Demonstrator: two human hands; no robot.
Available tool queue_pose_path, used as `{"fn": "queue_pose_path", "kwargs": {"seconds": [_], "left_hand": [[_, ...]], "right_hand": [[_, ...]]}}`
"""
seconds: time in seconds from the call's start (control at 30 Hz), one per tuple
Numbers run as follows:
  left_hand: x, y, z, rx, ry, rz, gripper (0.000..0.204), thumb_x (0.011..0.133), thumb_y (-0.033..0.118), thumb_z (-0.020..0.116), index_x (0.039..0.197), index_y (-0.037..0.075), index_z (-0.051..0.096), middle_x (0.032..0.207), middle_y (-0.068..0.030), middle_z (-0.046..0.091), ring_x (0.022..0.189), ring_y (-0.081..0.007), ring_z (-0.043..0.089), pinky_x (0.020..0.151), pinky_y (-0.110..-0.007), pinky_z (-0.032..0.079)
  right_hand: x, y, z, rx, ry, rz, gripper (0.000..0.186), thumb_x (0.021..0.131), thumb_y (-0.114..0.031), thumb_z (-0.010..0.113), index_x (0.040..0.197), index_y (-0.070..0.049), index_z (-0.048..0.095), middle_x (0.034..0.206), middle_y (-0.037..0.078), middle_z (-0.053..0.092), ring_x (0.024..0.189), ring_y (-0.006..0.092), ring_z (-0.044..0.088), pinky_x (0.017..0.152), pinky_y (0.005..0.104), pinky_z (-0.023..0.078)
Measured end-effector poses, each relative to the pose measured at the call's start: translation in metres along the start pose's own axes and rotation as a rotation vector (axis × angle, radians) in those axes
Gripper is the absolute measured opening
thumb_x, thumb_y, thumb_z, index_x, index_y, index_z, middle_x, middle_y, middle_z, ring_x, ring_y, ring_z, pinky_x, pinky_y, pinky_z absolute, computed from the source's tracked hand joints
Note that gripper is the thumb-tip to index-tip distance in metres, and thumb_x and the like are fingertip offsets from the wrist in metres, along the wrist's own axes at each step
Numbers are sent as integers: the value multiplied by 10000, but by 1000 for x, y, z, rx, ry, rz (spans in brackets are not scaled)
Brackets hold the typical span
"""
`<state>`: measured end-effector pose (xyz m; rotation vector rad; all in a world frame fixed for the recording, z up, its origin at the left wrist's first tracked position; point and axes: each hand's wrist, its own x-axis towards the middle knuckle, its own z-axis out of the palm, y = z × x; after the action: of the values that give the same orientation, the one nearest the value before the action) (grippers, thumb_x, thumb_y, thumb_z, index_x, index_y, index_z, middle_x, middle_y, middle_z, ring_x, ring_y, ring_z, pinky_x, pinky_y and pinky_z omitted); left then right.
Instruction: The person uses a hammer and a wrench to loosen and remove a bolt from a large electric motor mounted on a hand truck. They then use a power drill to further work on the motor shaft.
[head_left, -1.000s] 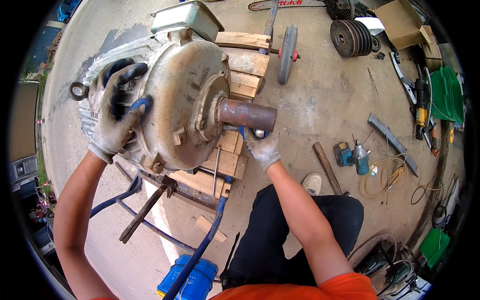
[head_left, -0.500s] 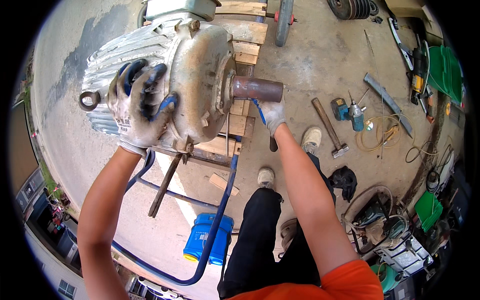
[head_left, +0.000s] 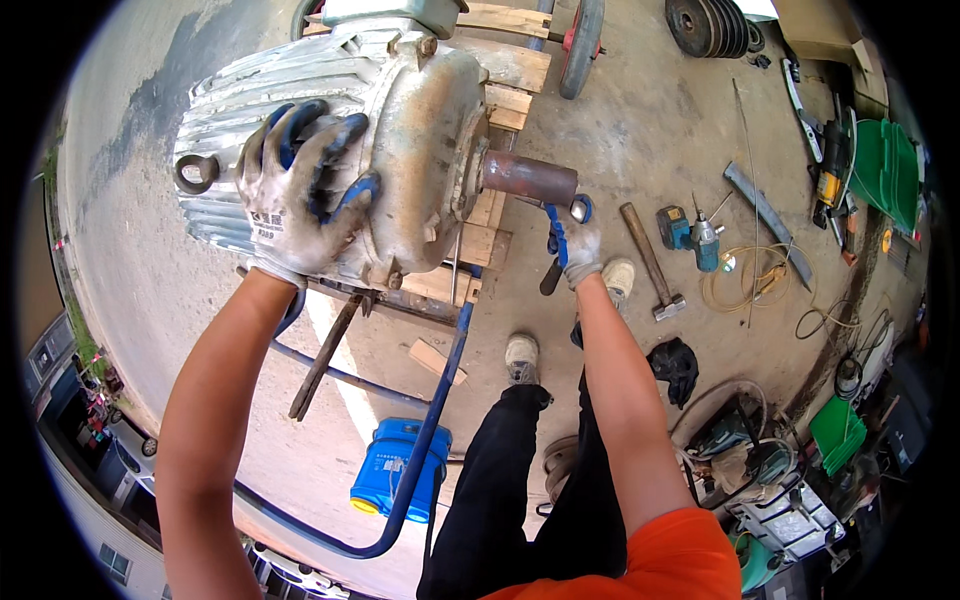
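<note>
Grip of the right hand (head_left: 575, 240), at 2 o'clock, is clenched around a dark-handled tool (head_left: 551, 277) near the shaft (head_left: 530, 178), seemingly mid-tool-work calling for steadiness, with the left hand (head_left: 305, 195) resting splayed on the motor (head_left: 425, 150) at 11 o'clock, and a hammer (head_left: 648, 252) and drill (head_left: 706, 246) possibly hampering footing at 3 o'clock.

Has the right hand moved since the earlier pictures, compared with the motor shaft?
Yes. Against the motor shaft, the right hand has shifted rightward, away from the motor body, toward the shaft's free end.

Wood-slatted cart (head_left: 516, 66), motor (head_left: 415, 150) apparently on top
</note>
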<state>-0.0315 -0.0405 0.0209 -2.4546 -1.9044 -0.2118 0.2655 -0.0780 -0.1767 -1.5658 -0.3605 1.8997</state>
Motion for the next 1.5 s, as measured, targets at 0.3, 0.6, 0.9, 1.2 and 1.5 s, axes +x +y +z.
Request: {"fn": "queue_pose_path", "kwargs": {"seconds": [0.3,0.6,0.9,1.2,1.5], "left_hand": [[-1,-1,-1,-23,-62,-46,545,722,479,643,1219,258,602,1312,-118,481,1247,-364,380,1060,-514,246],[0,-2,-2,-5,-59,-6,515,767,440,595,1202,164,605,1275,-150,526,1239,-352,407,1056,-481,238],[0,2,-4,-42,-68,-51,503,724,378,644,1189,190,613,1301,-151,510,1249,-364,407,1058,-497,236],[0,2,-6,-98,-107,-94,515,696,374,659,1197,259,620,1295,-138,496,1236,-365,418,1058,-507,255],[2,2,-7,-92,-110,-88,509,699,389,650,1193,267,619,1307,-124,480,1245,-366,400,1057,-503,253]], "right_hand": [[-77,-11,44,186,2,-45,196,812,32,667,931,-46,531,748,50,593,547,87,530,418,224,423],[-66,-17,49,3,-109,-103,253,803,35,680,989,-39,525,833,85,606,677,153,612,547,289,542],[-60,-32,56,402,34,295,213,829,-117,731,904,-52,543,726,25,574,572,102,567,465,235,457],[-74,-95,70,155,33,798,338,857,-416,683,798,-115,539,549,-43,428,388,54,370,333,198,303],[-64,-28,50,-429,-43,-340,262,829,-58,688,1007,-35,498,963,131,585,905,223,615,754,364,547]]}}
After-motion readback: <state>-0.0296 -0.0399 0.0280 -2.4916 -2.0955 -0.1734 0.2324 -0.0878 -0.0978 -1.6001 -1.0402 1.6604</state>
